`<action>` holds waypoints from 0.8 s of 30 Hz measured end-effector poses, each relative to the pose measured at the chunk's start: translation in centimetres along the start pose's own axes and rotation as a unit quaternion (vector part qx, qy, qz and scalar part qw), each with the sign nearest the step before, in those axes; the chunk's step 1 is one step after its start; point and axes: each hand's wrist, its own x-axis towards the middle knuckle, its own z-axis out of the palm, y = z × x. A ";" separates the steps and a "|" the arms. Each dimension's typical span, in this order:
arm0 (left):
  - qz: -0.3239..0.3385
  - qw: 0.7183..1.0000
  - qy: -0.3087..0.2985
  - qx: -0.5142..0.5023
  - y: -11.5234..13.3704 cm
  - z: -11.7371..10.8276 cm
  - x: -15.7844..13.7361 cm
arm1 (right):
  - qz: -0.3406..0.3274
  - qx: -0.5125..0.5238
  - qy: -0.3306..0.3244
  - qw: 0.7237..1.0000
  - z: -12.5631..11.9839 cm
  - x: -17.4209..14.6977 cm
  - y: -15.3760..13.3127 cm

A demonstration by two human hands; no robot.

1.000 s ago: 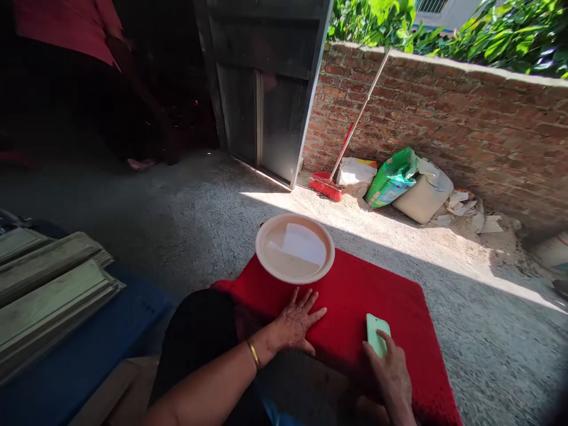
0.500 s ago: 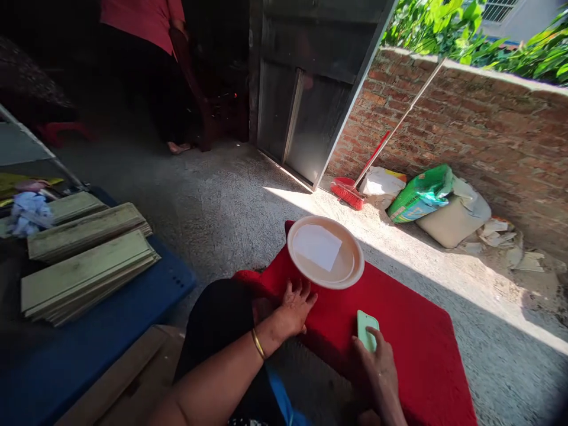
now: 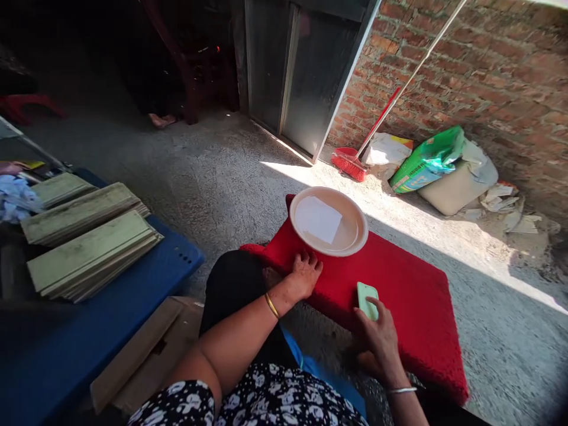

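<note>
My left hand [image 3: 305, 275] rests on the near edge of a bench covered in red cloth [image 3: 412, 278], just below a wide pale plastic basin [image 3: 358, 236]. Its fingers are a little curled and apart, with nothing in them. A white rectangular sheet [image 3: 319, 218] lies in the basin. My right hand [image 3: 380, 336] has thumb and fingers around the lower part of a light green phone [image 3: 366, 293], which is on or just above the red cloth. The hand covers the phone's near end.
To the left, a blue table [image 3: 177, 254] carries stacks of long pale panels [image 3: 93, 248]. A cardboard box [image 3: 146, 361] stands below it. Beyond the bench are a metal door [image 3: 306, 83], a red broom [image 3: 350, 163] and a green sack [image 3: 430, 160] by a brick wall. Another person's foot [image 3: 162, 120] shows at upper left.
The view has tilted down, so the basin and bench sit higher and my patterned clothing shows. The left hand's fingers look slightly more curled. My right hand stays at the phone.
</note>
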 end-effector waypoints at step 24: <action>0.009 0.999 0.038 0.028 0.0 1.7 0.9 | 0.061 0.119 0.011 0.991 -3.6 -5.6 4.9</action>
